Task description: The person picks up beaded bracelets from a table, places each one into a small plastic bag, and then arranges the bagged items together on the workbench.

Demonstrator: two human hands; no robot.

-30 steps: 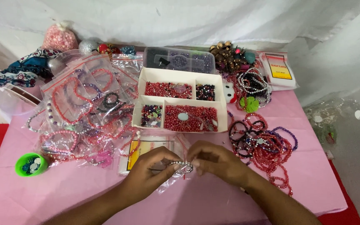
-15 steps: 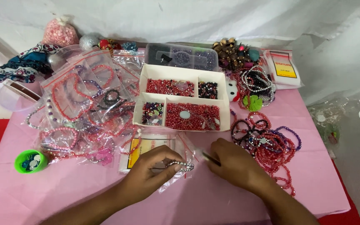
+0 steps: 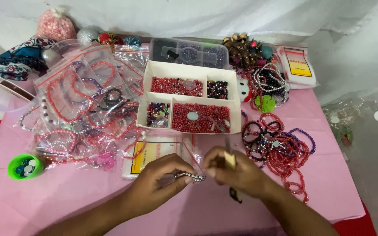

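Silver bead bracelet (image 3: 190, 176) sits pinched between thumb and fingertips of the left hand (image 3: 160, 181), low over the pink tabletop (image 3: 66, 201) in front of the white divided bead box (image 3: 189, 102). Right hand (image 3: 237, 175) is closed around a small tool, likely scissors (image 3: 229, 161), its tip pointing up beside the bracelet's free end. This looks like the finishing stage: trimming or securing the cord. Bringing the tool tip precisely to the end would come next, with the strand held taut
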